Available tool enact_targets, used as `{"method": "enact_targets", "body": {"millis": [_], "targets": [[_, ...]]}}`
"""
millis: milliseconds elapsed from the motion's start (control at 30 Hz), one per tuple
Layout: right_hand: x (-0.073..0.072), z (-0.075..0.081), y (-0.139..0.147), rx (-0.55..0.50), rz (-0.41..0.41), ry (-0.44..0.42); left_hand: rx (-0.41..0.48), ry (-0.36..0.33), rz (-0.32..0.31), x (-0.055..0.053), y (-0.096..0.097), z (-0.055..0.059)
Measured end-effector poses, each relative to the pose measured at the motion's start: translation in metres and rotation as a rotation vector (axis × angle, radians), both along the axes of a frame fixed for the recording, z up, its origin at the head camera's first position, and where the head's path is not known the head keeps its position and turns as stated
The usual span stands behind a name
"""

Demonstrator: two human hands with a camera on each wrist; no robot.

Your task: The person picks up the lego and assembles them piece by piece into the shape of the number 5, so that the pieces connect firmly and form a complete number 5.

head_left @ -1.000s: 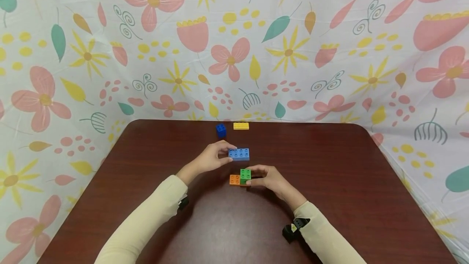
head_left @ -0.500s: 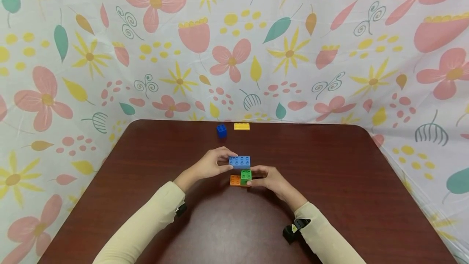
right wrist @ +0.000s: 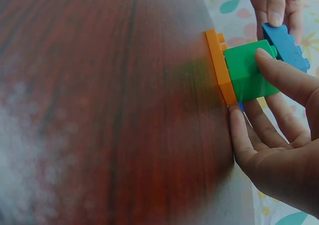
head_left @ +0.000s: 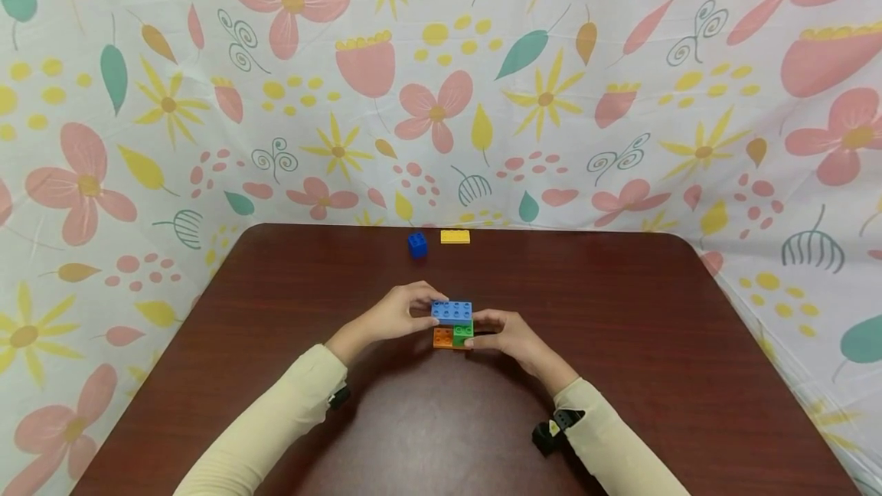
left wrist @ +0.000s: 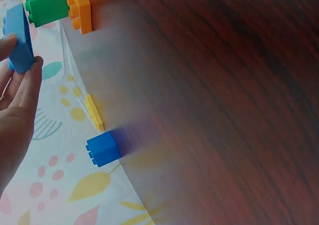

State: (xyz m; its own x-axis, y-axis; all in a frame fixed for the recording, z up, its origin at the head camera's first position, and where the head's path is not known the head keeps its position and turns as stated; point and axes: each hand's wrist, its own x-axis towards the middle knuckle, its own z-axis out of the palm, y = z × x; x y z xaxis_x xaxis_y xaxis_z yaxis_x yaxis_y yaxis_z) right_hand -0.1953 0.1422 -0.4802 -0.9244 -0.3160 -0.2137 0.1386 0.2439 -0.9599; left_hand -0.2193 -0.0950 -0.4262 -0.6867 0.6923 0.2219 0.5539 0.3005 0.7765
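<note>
Between thumb and fingertips, my left hand (head_left: pixel 397 314) pinches a light blue toy brick (head_left: pixel 452 312) by its left end. The brick hangs tilted just above a green block (head_left: pixel 463 336), apart from it in the left wrist view. That green block stands on the right half of a flat orange brick (head_left: pixel 443 338), whose left studs are bare. My right hand (head_left: pixel 508 339) grips the green block from the right, thumb on its near face; in the right wrist view a finger also touches the end of the orange brick (right wrist: pixel 220 68).
A dark blue brick (head_left: pixel 416 245) and a thin yellow brick (head_left: pixel 455 236) lie near the far edge of the brown table (head_left: pixel 586 289). A flower-patterned cloth (head_left: pixel 441 83) hangs behind the table.
My left hand has brought the light blue brick toward me, from behind the green block to above it. My right hand keeps its hold on the green block.
</note>
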Motion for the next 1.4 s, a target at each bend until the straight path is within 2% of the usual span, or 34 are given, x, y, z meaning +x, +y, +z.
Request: {"method": "enact_targets", "body": {"millis": [100, 600, 667, 900, 1133, 1300, 1400], "targets": [[0.0, 0.0, 0.0, 0.007, 0.002, -0.003, 0.002, -0.023, -0.019, 0.007, 0.001, 0.01], [-0.002, 0.0, 0.0, 0.017, -0.013, 0.002, -0.01, -0.03, -0.048, 0.011, 0.004, 0.011], [-0.002, 0.0, 0.0, 0.018, -0.016, -0.005, -0.019, -0.031, -0.049, 0.01, 0.004, 0.008], [-0.002, 0.0, -0.001, 0.02, -0.024, -0.016, -0.106, -0.014, -0.017, 0.001, 0.008, -0.014], [-0.001, -0.003, -0.001, 0.023, -0.021, -0.008, -0.065, -0.003, -0.021, 0.0, 0.011, -0.022], [-0.002, -0.003, 0.0, 0.018, -0.015, -0.004, -0.053, 0.066, -0.064, 0.0, 0.01, -0.025], [-0.002, -0.004, 0.001, 0.011, -0.008, -0.004, -0.094, 0.136, -0.092, 0.0, 0.01, -0.024]]}}
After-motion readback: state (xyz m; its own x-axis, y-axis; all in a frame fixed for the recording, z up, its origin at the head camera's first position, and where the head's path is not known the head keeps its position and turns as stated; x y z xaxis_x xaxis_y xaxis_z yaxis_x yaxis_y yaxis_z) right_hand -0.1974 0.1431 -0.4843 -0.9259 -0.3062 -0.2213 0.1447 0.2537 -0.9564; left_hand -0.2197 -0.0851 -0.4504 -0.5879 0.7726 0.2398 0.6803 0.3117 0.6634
